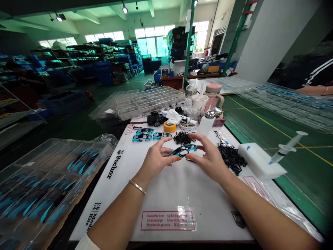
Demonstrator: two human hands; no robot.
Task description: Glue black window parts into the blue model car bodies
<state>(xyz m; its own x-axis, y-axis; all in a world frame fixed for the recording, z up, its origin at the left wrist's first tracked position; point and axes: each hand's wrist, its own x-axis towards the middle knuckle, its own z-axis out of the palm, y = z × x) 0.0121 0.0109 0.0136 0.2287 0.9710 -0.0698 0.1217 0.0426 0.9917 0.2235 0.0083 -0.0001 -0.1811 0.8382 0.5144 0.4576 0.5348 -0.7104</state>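
A blue and black frame-like part (182, 150) is held up over the white board, between both hands. My left hand (156, 158) grips its left end with thumb and fingers. At its right end, my right hand (206, 156) pinches it, and a small black piece shows by the thumb. Just behind the hands lies a pile of small black parts (183, 138). Similar blue and black parts (142, 136) rest at the back left of the board. A bigger heap of black pieces (231, 158) lies to the right of my right hand.
A clear compartment tray (56, 147) of blue parts stands at left. Right, a syringe (284, 149) sticks in a white foam block (262, 161). Behind are yellow tape (169, 127), a white bottle (207, 123), a pink mug (213, 95). A person's arm (316, 90) shows far right.
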